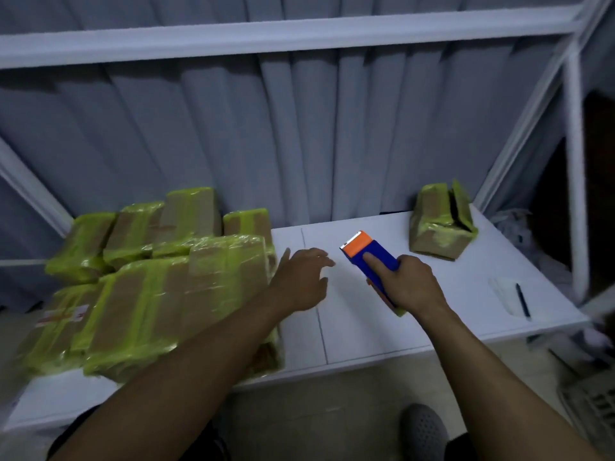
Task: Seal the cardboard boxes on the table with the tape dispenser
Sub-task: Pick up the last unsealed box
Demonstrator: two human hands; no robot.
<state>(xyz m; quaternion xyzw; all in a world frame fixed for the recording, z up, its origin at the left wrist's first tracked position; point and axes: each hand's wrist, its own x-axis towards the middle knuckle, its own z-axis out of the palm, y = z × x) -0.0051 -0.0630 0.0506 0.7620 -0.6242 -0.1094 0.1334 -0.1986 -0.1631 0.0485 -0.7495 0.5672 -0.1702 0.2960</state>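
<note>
We log the right hand (411, 284) gripping the blue-and-orange plastic tape dispenser (364, 251). The left hand (301, 277), fingers spread and holding nothing, hovers over the white tabletop (366, 327) beside green-taped brown cardboard boxes (149, 287).

We saw a grey pleated curtain (299, 144) hanging at the back, crossed by a white frame rail (299, 31), with a white upright (573, 161) at the right. A dark pen (523, 299) lay beside a pale flat thing (504, 294) (too blurred for us to name). Below, a grey perforated shoe (422, 430) stood on the floor (316, 410).
</note>
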